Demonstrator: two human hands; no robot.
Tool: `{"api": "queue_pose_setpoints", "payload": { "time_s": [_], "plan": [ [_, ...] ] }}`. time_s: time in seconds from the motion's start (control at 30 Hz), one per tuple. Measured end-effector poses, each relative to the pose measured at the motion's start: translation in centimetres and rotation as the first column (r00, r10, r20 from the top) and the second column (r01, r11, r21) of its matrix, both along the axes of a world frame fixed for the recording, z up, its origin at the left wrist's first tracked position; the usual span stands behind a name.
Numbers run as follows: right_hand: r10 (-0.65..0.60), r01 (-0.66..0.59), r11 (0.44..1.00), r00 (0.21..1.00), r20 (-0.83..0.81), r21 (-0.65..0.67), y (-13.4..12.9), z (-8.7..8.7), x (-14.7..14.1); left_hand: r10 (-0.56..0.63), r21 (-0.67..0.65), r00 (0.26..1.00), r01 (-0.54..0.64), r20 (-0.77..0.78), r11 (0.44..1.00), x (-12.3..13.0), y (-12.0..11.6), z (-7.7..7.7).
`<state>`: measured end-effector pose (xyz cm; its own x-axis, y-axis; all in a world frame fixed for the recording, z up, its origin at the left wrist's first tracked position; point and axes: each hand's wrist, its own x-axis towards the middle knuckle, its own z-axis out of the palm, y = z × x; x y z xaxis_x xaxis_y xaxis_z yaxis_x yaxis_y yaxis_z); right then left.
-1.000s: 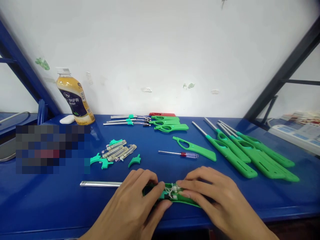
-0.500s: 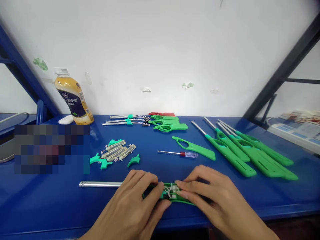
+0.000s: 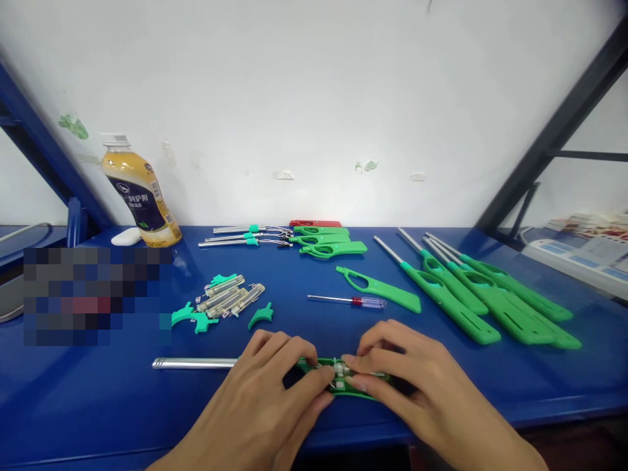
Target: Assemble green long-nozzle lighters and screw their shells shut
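A long-necked gas lighter with an opened green handle shell (image 3: 356,394) lies in front of me, its metal tube (image 3: 196,363) pointing left. My left hand (image 3: 267,392) is closed around the shell near the tube, thumb and forefinger pressing on thin wires inside. My right hand (image 3: 412,379) pinches the clear fuel tank (image 3: 377,373) that sits in the shell; fingers hide much of both. Beyond my hands lies a screwdriver (image 3: 367,301) with a clear and red handle. Behind it rests a loose green shell half (image 3: 387,292).
Several clear fuel tanks (image 3: 226,299) lie piled at left among teal triggers (image 3: 261,315). Metal tubes with wires (image 3: 230,242) and green and red shells (image 3: 333,248) line the wall. Several closed green lighters (image 3: 456,307) lie at right. A drink bottle (image 3: 142,196) stands back left.
My left thumb and forefinger have moved right over the wires, which are now mostly covered. The right hand has shifted slightly, showing more of the clear tank. The view has shifted a little.
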<state>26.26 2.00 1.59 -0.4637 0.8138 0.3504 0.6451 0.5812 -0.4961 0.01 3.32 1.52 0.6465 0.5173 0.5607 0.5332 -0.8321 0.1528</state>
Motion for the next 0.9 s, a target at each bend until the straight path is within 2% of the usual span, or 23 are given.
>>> {"api": "queue_pose_setpoints", "payload": {
  "time_s": [0.2, 0.37, 0.47, 0.6, 0.67, 0.77, 0.9],
  "plan": [
    [-0.001, 0.001, 1.0, 1.0, 0.002, -0.026, 0.14, 0.1, -0.03, 0.004, 0.008, 1.0, -0.004, -0.029, 1.0, -0.06, -0.39, 0.1],
    [-0.005, 0.005, 1.0, 1.0, -0.022, -0.025, 0.1, 0.29, -0.13, 0.023, 0.081, 0.997, -0.017, -0.079, 0.997, -0.19, -0.38, 0.14],
    [-0.02, 0.022, 0.999, 0.997, -0.075, 0.032, 0.03, 0.55, -0.12, 0.039, 0.123, 0.995, -0.027, -0.094, 0.992, -0.09, -0.35, -0.08],
    [-0.085, 0.113, 0.982, 0.98, -0.177, 0.153, 0.13, 0.63, -0.13, 0.052, 0.162, 0.994, -0.036, -0.092, 0.986, 0.11, -0.34, -0.38],
    [-0.092, 0.114, 0.984, 0.984, -0.153, 0.14, 0.18, 0.56, -0.21, 0.051, 0.159, 0.993, -0.034, -0.103, 0.987, 0.15, -0.32, -0.41],
    [-0.039, 0.046, 0.996, 0.995, -0.096, 0.075, 0.22, 0.44, -0.34, 0.046, 0.13, 0.993, -0.032, -0.11, 0.991, 0.13, -0.25, -0.34],
    [-0.015, 0.018, 0.999, 0.995, -0.094, 0.034, 0.28, 0.45, -0.33, 0.025, 0.06, 0.999, -0.023, -0.032, 0.998, 0.0, -0.16, -0.2]
  ]
}}
